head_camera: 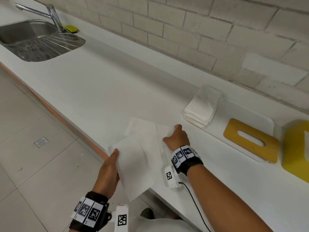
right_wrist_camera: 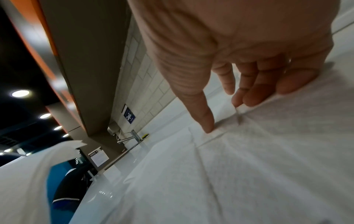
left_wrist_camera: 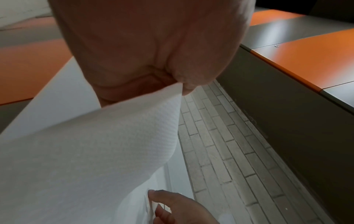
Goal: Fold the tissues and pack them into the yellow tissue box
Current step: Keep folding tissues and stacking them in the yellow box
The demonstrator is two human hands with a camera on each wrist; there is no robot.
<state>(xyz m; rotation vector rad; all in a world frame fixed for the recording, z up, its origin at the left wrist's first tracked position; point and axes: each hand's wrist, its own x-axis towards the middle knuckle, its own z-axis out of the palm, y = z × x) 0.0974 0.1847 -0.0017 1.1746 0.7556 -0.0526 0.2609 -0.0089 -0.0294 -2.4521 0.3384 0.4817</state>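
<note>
A white tissue lies unfolded at the counter's front edge, partly overhanging it. My left hand pinches its near left edge and holds that side lifted; the left wrist view shows the pinch on the textured sheet. My right hand presses straight fingers flat onto the tissue's right part, and its fingertips rest on the creased sheet. A stack of folded tissues sits behind. The yellow tissue box stands at the far right, its slotted yellow lid lying beside it.
The lid lies on a white board near the brick wall. A steel sink with a tap and a yellow sponge is far left. The counter's edge drops to a tiled floor.
</note>
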